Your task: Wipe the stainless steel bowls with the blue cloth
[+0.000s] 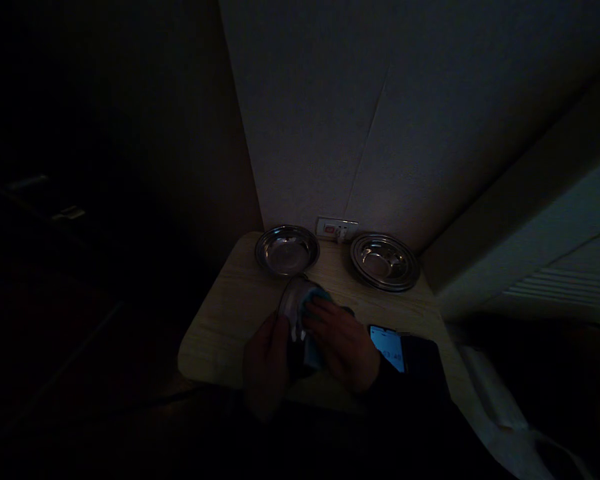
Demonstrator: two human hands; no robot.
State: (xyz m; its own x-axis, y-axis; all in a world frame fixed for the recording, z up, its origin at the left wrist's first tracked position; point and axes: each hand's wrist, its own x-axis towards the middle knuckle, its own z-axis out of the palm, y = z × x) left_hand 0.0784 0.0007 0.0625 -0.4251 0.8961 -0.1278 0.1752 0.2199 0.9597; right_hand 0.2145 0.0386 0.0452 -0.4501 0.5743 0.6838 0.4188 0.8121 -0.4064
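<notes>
In the dim head view, my left hand (pixel 267 360) is closed on the edge of a shiny metal dish (pixel 293 303), which is tilted up over the table. My right hand (pixel 343 343) presses a bluish-green cloth (pixel 309 298) against the dish's inner side, with its fingers bunched over it. The lower part of the dish is dark and partly hidden by my hands. Just beyond it lies a round steel dish (pixel 287 253), and a stack of steel dishes (pixel 384 261) sits to the right.
A small wood-grain table (pixel 220 327) stands against the wall. A lit phone (pixel 387 347) rests near my right forearm, with a dark flat object (pixel 423 360) beside it. A wall socket (pixel 337 229) with a plug is behind the dishes.
</notes>
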